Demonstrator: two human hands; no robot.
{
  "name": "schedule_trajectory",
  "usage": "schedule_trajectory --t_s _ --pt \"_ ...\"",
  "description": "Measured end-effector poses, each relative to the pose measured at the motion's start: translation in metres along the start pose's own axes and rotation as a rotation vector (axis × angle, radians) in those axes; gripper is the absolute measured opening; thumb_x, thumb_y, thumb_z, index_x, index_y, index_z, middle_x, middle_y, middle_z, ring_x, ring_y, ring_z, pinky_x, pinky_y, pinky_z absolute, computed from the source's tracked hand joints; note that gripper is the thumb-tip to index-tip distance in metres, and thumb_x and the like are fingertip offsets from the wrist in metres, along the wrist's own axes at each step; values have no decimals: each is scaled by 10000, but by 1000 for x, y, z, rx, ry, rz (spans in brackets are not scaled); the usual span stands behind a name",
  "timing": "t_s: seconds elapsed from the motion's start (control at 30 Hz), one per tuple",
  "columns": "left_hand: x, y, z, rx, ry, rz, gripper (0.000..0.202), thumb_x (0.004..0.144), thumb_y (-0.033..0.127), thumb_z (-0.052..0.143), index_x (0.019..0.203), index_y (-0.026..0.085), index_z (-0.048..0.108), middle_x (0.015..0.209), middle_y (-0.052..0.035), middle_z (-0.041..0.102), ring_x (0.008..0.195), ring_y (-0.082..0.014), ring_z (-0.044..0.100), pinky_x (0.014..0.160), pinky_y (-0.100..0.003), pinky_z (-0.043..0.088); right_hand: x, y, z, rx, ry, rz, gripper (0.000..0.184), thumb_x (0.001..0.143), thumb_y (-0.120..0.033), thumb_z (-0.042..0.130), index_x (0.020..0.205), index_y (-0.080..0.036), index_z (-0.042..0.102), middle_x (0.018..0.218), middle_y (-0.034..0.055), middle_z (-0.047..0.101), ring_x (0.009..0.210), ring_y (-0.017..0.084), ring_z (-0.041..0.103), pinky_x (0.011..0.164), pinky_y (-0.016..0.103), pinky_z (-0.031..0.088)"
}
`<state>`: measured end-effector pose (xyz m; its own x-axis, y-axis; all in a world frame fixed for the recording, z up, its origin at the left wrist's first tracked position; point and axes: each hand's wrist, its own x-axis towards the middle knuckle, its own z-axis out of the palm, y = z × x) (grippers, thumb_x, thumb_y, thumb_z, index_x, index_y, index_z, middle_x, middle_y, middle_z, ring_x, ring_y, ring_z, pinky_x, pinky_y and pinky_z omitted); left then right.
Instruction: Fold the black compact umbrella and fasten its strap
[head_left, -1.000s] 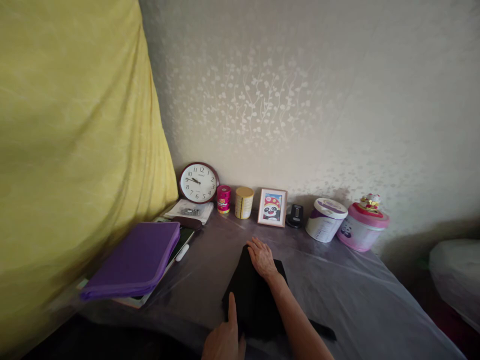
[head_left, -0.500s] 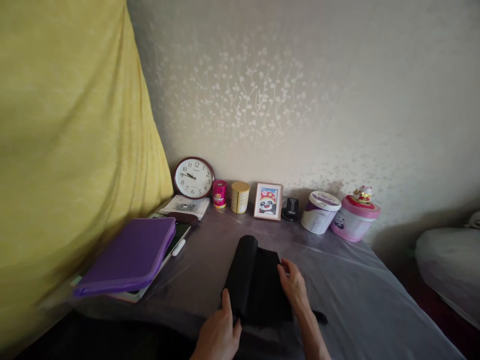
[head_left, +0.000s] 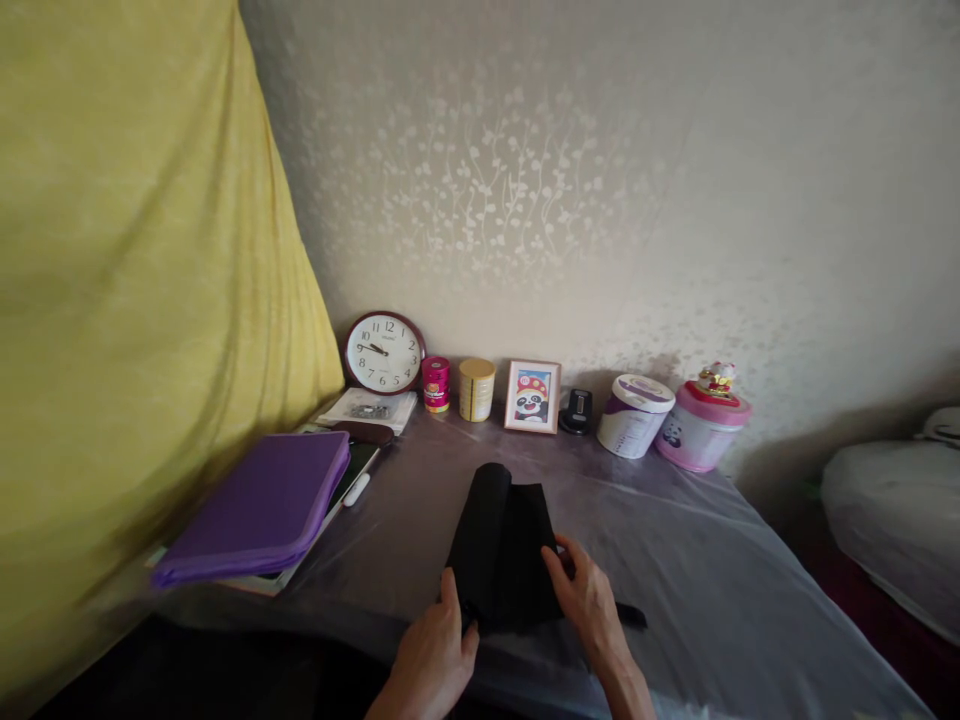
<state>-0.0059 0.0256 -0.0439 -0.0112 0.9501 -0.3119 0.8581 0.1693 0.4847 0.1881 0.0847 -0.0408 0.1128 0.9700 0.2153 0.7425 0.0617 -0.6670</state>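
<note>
A black cloth (head_left: 501,548), partly rolled along its left side, lies on the grey-purple covered table (head_left: 675,560) in front of me. My left hand (head_left: 433,655) grips the near left end of the roll with thumb and fingers wrapped on it. My right hand (head_left: 589,598) rests on the cloth's near right edge, fingers curled onto the fabric. A thin black strap (head_left: 630,615) sticks out to the right of that hand.
Along the wall stand a round clock (head_left: 384,351), a pink tin (head_left: 435,384), a yellow tin (head_left: 477,389), a panda picture frame (head_left: 532,396), a white tub (head_left: 634,414) and a pink lidded container (head_left: 701,429). A purple case (head_left: 262,505) lies left, beside a yellow curtain (head_left: 135,300).
My right hand drew back from the cloth's far end to its near right edge. My left hand went from pointing on the cloth to gripping the roll's near end.
</note>
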Motion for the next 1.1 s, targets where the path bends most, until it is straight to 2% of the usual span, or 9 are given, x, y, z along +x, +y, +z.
schedule_trajectory --t_s 0.23,0.43,0.5,0.6,0.77,0.9,1.1 --pt "-3 5 -5 -14 -9 -4 648 825 260 369 1364 -15 136 1005 -180 643 899 -237 618 731 -285 431 -8 -9 11 172 -83 5 396 738 -394 501 1054 -165 569 897 78 670 849 242 629 744 331 476" --pt "-3 6 -4 8 3 -3 649 830 253 354 1368 -34 132 1013 -188 644 921 -266 616 759 -324 440 8 -49 14 555 -210 -32 330 748 -366 506 1003 -173 589 874 50 668 816 207 621 725 304 486" --pt "-3 6 -2 31 5 -6 649 829 252 358 1370 -31 137 1031 -195 637 932 -269 613 767 -328 441 14 -61 22 657 -235 -16 343 726 -360 538 1005 -169 597 877 49 670 825 207 619 729 307 490" --pt "-4 7 -1 66 -1 -10 638 833 243 352 1371 -30 143 1020 -192 644 927 -270 615 767 -334 443 21 -73 38 696 -237 17 379 674 -349 596 1002 -160 614 886 51 671 833 209 615 732 313 490" --pt "-3 9 -3 90 -7 6 634 831 210 357 1363 -55 138 1026 -203 639 936 -261 612 770 -319 444 23 -86 61 553 -219 20 361 643 -287 617 978 -155 627 769 23 651 748 180 602 692 278 475" --pt "-4 13 -7 104 -16 -24 609 834 199 350 1360 -46 167 1030 -207 636 936 -267 614 773 -326 447 22 -96 67 308 -340 -65 328 686 -218 564 1010 -178 593 661 -19 611 646 144 584 601 233 437" --pt "-6 5 -3 35 13 21 616 849 273 345 1371 5 159 1057 -192 626 950 -241 611 788 -294 439 22 -102 66 -37 -384 -171 345 729 -191 520 1070 -154 556 763 32 665 766 169 616 665 238 400"
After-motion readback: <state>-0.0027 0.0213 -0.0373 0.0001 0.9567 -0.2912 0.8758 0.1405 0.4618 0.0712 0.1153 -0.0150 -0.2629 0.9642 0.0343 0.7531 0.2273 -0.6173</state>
